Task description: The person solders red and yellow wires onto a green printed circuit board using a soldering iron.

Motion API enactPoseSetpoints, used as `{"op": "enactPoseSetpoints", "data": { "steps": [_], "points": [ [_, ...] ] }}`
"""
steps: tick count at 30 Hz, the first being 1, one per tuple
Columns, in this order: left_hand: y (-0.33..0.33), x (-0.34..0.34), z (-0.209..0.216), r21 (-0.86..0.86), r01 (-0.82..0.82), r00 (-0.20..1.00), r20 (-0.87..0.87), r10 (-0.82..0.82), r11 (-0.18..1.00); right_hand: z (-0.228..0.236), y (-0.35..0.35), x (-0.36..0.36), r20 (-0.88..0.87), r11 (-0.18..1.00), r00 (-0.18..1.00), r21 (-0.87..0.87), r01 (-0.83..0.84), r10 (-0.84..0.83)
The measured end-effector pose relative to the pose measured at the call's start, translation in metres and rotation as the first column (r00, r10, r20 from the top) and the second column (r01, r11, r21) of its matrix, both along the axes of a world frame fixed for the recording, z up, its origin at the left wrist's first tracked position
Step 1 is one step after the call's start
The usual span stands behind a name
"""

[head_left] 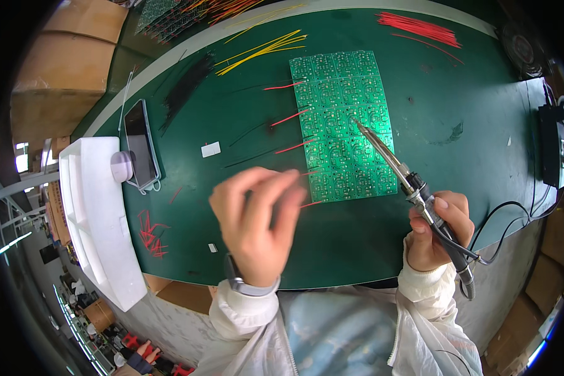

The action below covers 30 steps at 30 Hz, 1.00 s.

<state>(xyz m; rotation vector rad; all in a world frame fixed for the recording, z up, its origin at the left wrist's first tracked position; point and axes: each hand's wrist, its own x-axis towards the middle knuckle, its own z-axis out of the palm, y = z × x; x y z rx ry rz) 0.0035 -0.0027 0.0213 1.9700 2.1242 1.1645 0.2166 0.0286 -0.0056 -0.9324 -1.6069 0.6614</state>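
My right hand [442, 229] is closed around the dark handle of a soldering iron [413, 183]. Its metal tip points up and left over a green circuit board panel [344, 128], with many small boards joined in a grid. Whether the tip touches the panel I cannot tell. Several red wires [286, 118] and thin black wires [249, 133] stick out from the panel's left edge. By the lower part of that edge hovers my left hand [254, 229], its fingers bent and smeared by motion. Anything between those fingertips cannot be made out.
Red wires [420, 29], yellow wires [263, 52] and black wires [188, 88] lie toward the table's back. A phone [143, 144] and a white foam tray [94, 219] are at left, near short red pieces [150, 235]. Right stands a black device [551, 147] with cables.
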Motion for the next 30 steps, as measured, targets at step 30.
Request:
{"op": "enactPoseSetpoints", "data": {
  "steps": [30],
  "points": [
    [0.068,-0.109,0.012,0.165,-0.075,0.873,0.488,-0.015,0.983,-0.004,0.007,-0.007,0.097,0.995,0.992,0.05,0.082,-0.086]
  ]
}}
